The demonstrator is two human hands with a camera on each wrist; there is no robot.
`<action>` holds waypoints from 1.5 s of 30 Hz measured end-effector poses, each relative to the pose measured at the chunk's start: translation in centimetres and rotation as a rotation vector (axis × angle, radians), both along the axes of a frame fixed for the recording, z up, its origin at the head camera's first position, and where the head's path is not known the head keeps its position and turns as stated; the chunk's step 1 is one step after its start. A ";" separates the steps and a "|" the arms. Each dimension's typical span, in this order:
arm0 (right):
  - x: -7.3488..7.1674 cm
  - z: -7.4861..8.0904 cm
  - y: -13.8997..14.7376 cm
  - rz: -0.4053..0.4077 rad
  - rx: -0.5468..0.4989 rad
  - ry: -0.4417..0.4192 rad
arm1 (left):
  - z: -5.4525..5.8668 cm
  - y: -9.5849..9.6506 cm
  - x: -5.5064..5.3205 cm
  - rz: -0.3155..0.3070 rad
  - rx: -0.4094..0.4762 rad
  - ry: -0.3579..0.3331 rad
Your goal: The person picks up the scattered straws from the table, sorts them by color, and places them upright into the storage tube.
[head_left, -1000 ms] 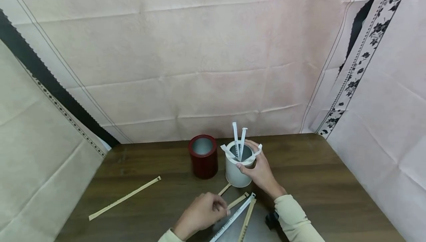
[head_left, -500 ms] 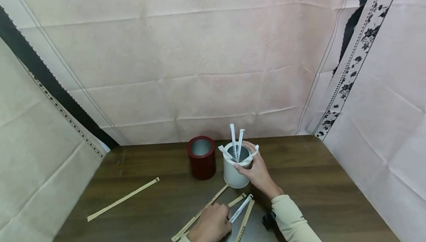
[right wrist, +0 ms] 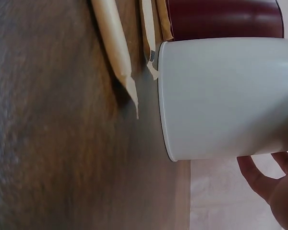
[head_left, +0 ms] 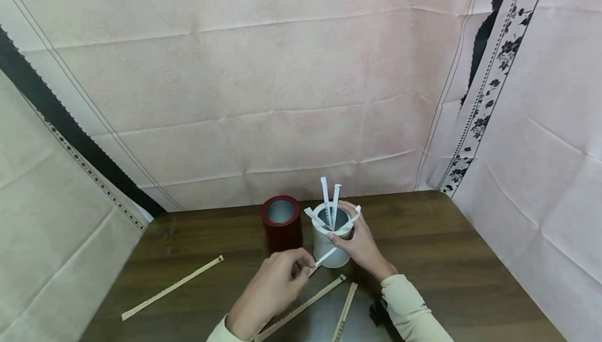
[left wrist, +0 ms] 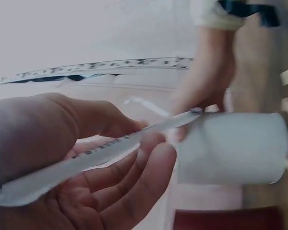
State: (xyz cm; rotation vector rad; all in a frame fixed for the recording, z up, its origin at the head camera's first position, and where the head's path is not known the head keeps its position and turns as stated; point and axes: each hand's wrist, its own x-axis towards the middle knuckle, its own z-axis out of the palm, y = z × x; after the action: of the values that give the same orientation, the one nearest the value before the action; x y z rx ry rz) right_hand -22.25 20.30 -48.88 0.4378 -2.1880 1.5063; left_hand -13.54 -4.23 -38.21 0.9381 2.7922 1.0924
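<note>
My left hand pinches a slim white paper-wrapped straw with printed marks along it. In the head view the straw's far end overlaps the front of the white cylindrical holder. Several white wrapped straws stand inside that holder, leaning outward over its rim. My right hand grips the holder at its right side, thumb at the front near the rim and fingers behind. The holder stands upright on the table, and its plain white wall fills much of the right wrist view.
A dark red holder stands just left of the white one. Tan wrapped straws lie on the wooden table: one at the left, another at the front, and others near my left hand. Pale cloth hangs behind.
My left hand took hold of the white straw lying among the tan ones, then lifted it up toward the white holder. The right hand stays on the holder.
</note>
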 end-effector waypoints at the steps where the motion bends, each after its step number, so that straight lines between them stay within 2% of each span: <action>1: 0.0 0.1 -0.1 0.005 -0.001 -0.005 | 0.3 -0.2 -0.2 0.005 -0.008 0.008; 3: 0.5 0.7 -0.5 0.008 0.001 -0.022 | 0.3 -0.8 -0.6 0.015 -0.025 -0.002; 4: 0.8 1.2 -0.8 0.009 -0.002 -0.028 | -0.1 -1.1 -0.7 0.017 -0.024 -0.034; 7: 1.0 1.9 -1.0 0.008 -0.007 -0.038 | -2.9 -1.9 -1.0 0.003 -0.011 -0.133; 10: 0.3 1.6 -0.6 0.008 -0.004 -0.037 | -6.0 -2.3 -0.7 0.003 0.012 -0.227; 13: -0.7 1.2 0.0 0.023 0.011 -0.037 | -7.5 -2.2 -0.2 0.023 -0.006 -0.197; 18: -0.8 1.9 0.6 0.012 0.013 -0.017 | -8.6 -0.3 0.6 0.070 -0.114 -0.080; 24: -0.9 1.4 0.4 0.002 0.009 -0.018 | -10.4 2.5 0.6 0.191 -0.252 0.036; 26: -0.8 1.2 -0.1 0.018 0.009 -0.030 | -10.7 2.6 0.6 0.228 -0.261 0.036; 28: -0.6 0.9 -0.5 0.022 0.010 -0.043 | -10.5 2.1 0.7 0.242 -0.229 0.020; 30: -0.4 0.7 -0.6 0.018 0.003 -0.052 | -9.9 1.5 0.8 0.231 -0.171 -0.009; 32: -0.2 0.5 -0.5 0.010 -0.011 -0.056 | -8.7 0.9 1.0 0.203 -0.099 -0.030; 35: -0.2 0.3 -0.3 0.009 -0.020 -0.056 | -5.9 0.2 1.1 0.142 0.002 -0.062; 38: -0.2 0.3 0.0 0.015 -0.016 -0.047 | -2.2 -0.1 1.3 0.103 0.089 -0.076; 40: -0.1 0.3 0.2 0.014 -0.011 -0.044 | 0.4 0.0 1.5 0.103 0.142 -0.029; 42: -0.1 0.2 0.2 0.008 -0.008 -0.044 | 2.9 0.3 1.5 0.102 0.223 0.046; 45: 0.1 0.1 0.2 0.001 -0.003 -0.054 | 6.0 1.2 1.1 0.086 0.337 0.242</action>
State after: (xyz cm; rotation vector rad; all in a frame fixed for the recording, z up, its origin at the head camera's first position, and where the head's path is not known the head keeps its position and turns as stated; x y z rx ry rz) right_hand -22.13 20.47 -48.78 0.4014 -2.2275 1.5384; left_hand -12.46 -3.00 -32.24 1.0467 2.9141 1.6023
